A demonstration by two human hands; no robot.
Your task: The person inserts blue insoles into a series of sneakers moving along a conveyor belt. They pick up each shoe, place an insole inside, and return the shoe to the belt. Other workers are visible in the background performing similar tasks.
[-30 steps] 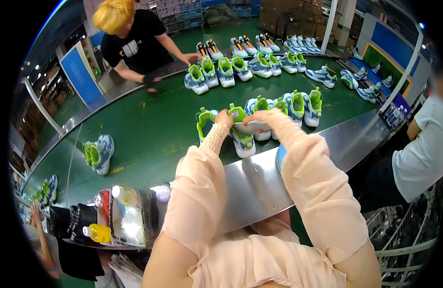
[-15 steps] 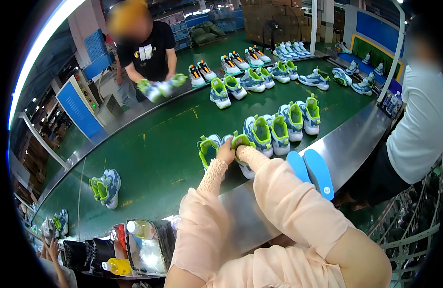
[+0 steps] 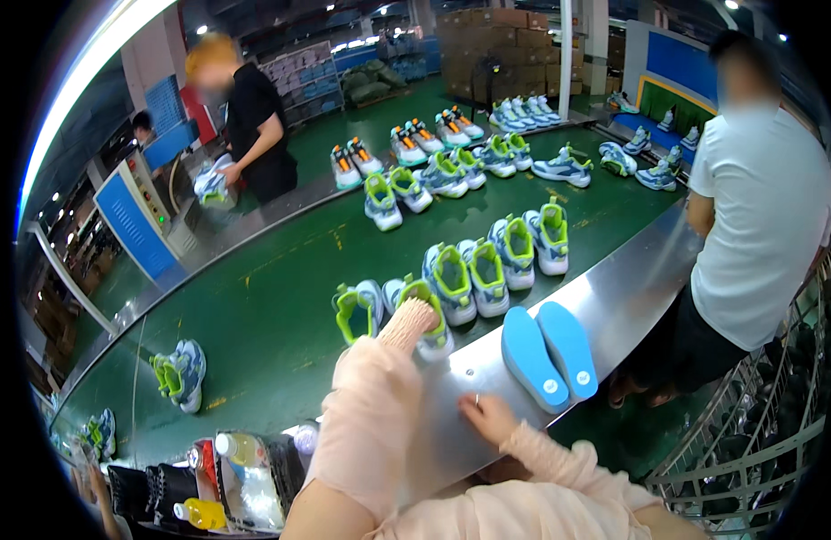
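My left hand (image 3: 419,312) is down inside the opening of a blue-grey sneaker (image 3: 436,345) with a lime-green lining; its fingers are hidden there. My right hand (image 3: 489,419) hovers at the metal table edge (image 3: 451,396), fingers curled in; whether they hold anything cannot be made out. To its upper right lies a pair of light-blue insoles (image 3: 534,360). Just left of my left hand stands another such sneaker (image 3: 358,310). Several matching sneakers (image 3: 449,283) line up to the right, openings toward me.
More sneakers stand along the green belt's (image 3: 280,297) far side, some with orange accents (image 3: 347,164). A lone pair (image 3: 179,373) sits at left. A box with bottles (image 3: 253,477) is at the near edge. A white-shirted person (image 3: 757,216) stands right, a black-shirted person (image 3: 258,135) across.
My right hand has come out of the sneaker and back toward me, while my left hand has gone into its opening. The person across has turned aside, carrying shoes off the belt.
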